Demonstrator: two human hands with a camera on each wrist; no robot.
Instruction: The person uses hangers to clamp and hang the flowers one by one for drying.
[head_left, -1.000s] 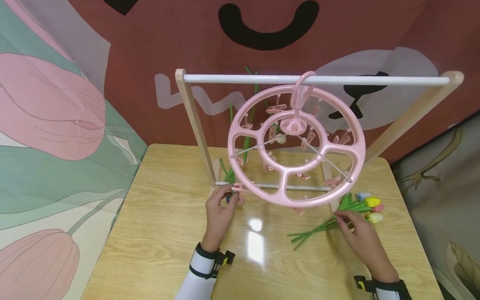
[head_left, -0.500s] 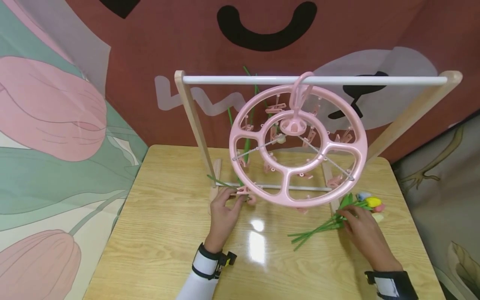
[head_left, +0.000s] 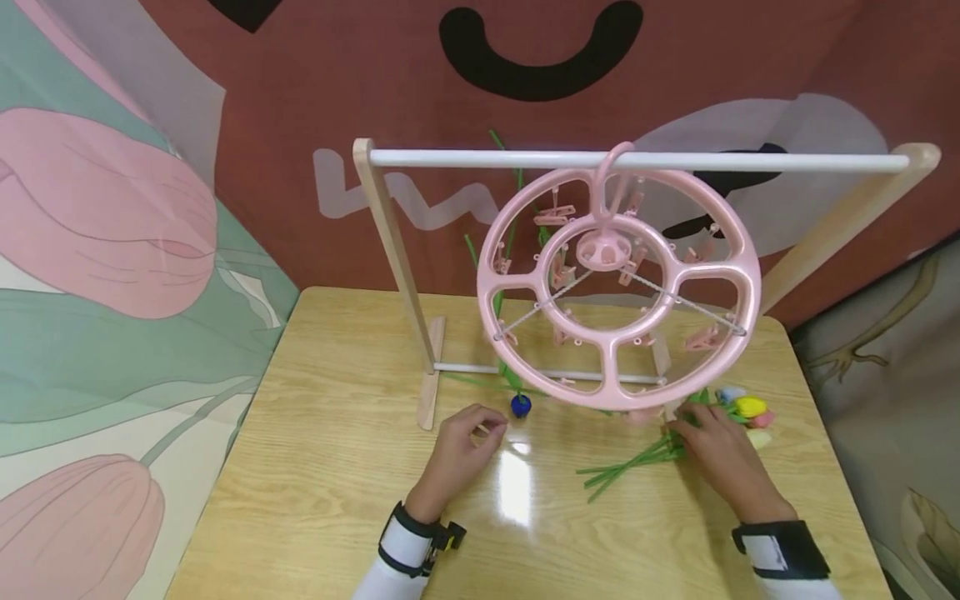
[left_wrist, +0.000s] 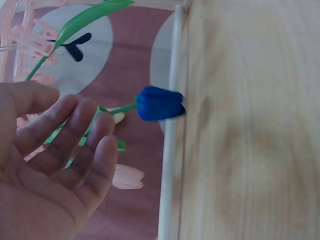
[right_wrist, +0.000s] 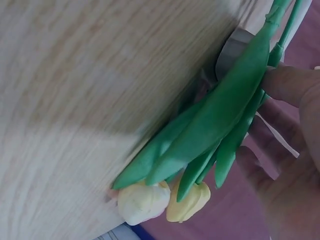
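1. Tulip with dark blue head (head_left: 521, 406) hangs flower-down under the left side of my round pink clip hanger (head_left: 752, 283); can't make out which clip has its stem.
2. Left hand (head_left: 467, 442): holding nothing, fingers loosely bent, just beside the blue head; I see a gap between them from the head camera.
3. Right hand (head_left: 708, 446): thumb and fingers at the tulip bunch (head_left: 633, 460), touching the green; I can't tell whether the pinch is closed.
4. Bunch lies on the wooden table (head_left: 337, 433), right side, stems pointing left; heads I count: light blue (head_left: 729, 393), yellow (head_left: 750, 407), pink (head_left: 763, 418), whitish (head_left: 759, 439).
5. Hanger hooks over the white top rail (head_left: 450, 158) of a wooden stand (head_left: 393, 242), clips (head_left: 703, 340) dangling round it.
6. Left wrist feed gives me a pale pink tulip (left_wrist: 128, 177) behind the fingers too, head pointing the same way as the blue one.
7. Lower white bar (head_left: 465, 367) runs between the stand's feet; reddish-brown printed backdrop (head_left: 300, 67) behind.
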